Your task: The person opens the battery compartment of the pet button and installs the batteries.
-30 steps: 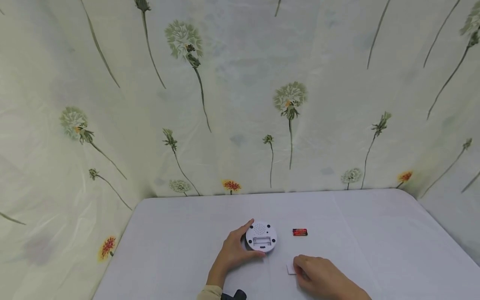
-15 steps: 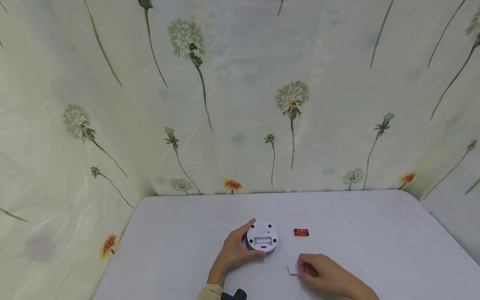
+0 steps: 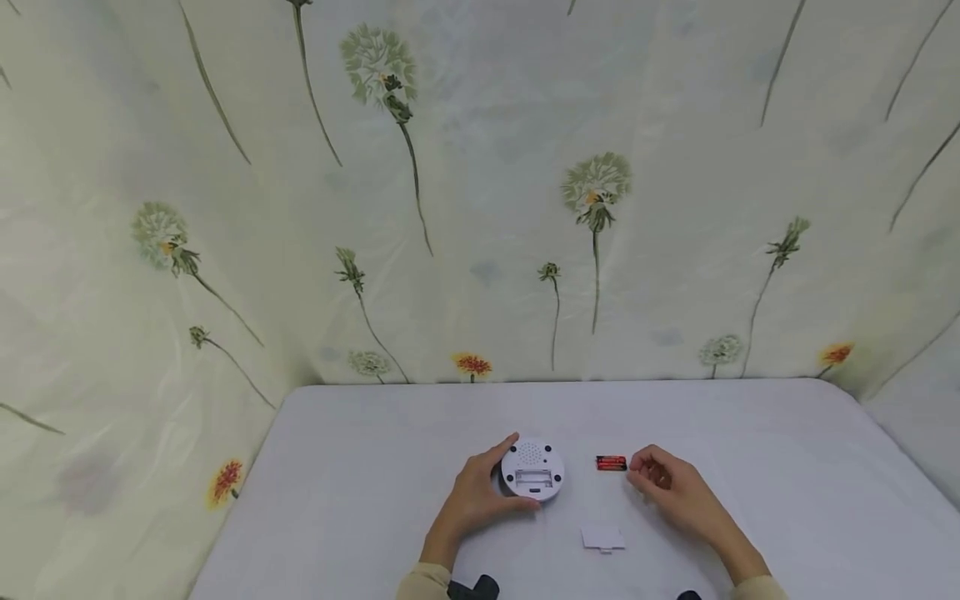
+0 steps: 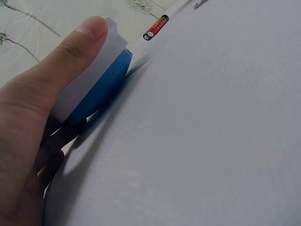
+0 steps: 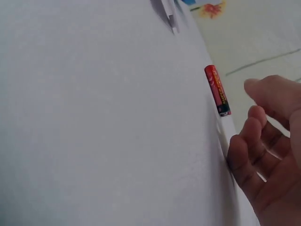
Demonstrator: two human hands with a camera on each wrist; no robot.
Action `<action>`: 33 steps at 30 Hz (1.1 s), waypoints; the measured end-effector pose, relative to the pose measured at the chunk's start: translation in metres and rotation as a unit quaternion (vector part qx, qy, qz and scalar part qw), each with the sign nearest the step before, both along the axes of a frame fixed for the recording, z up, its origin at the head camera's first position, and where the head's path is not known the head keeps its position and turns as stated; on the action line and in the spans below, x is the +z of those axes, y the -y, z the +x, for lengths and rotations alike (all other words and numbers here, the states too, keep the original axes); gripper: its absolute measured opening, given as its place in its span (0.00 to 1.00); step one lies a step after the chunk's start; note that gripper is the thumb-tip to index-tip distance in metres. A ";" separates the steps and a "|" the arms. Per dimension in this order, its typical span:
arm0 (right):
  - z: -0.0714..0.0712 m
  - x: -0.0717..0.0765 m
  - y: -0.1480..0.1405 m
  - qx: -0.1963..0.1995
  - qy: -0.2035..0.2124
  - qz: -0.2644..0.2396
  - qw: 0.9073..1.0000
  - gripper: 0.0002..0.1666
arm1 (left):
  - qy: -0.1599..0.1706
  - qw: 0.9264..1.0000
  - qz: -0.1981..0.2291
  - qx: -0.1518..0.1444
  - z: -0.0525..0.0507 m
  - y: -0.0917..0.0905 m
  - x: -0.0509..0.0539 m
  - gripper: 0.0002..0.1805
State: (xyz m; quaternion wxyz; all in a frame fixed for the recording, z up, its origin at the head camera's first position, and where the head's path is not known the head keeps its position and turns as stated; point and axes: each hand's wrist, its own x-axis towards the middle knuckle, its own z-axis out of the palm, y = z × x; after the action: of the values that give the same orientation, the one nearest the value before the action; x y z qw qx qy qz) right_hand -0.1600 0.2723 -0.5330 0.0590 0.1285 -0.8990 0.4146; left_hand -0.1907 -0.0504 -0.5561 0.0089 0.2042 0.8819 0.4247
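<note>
My left hand grips a round white device by its left side, fingers and thumb spread round the edge. The device lies with its battery compartment facing up, bare of batteries, among several dark feet. Its other side shows blue in the left wrist view. To the right are two red and black batteries, side by side on the table. My right hand hovers just right of them with loosely bent fingers, holding nothing. In the right wrist view a gap separates its thumb from the battery.
A white battery cover with a small tab lies on the white table below the batteries. Behind the table hangs a pale curtain printed with dandelions.
My right hand has let go of the battery cover, leaving it on the table, and moved up and right beside the batteries. My left hand keeps its grip on the device.
</note>
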 end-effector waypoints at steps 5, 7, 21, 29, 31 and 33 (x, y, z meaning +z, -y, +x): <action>-0.013 -0.003 -0.002 0.007 0.028 -0.006 1.000 0.10 | 0.004 1.000 0.006 0.007 0.000 -0.001 0.000 0.57; -0.018 -0.002 0.000 0.011 0.028 -0.006 1.000 0.10 | 0.009 1.000 0.007 0.010 0.000 -0.001 0.000 0.57; -0.017 -0.016 0.012 -0.023 0.001 -0.008 1.000 0.09 | 0.011 1.000 0.004 0.010 0.000 0.000 0.004 0.57; -0.014 -0.019 0.014 -0.043 0.015 0.006 0.999 0.08 | 0.023 1.000 -0.002 0.008 0.002 0.001 0.004 0.57; -0.015 -0.019 0.013 -0.049 0.017 0.009 0.999 0.08 | 0.021 1.000 -0.003 0.008 0.001 0.000 0.003 0.57; -0.016 -0.019 0.011 -0.049 0.001 0.011 0.999 0.09 | 0.021 1.000 -0.002 0.009 0.001 -0.001 0.003 0.56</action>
State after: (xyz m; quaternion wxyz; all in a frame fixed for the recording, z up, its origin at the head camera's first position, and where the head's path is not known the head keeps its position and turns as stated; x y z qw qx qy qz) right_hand -0.1763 0.2611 -0.5520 0.0766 0.0844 -0.9089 0.4010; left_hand -0.1899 -0.0498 -0.5533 0.0245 0.1875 0.8842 0.4271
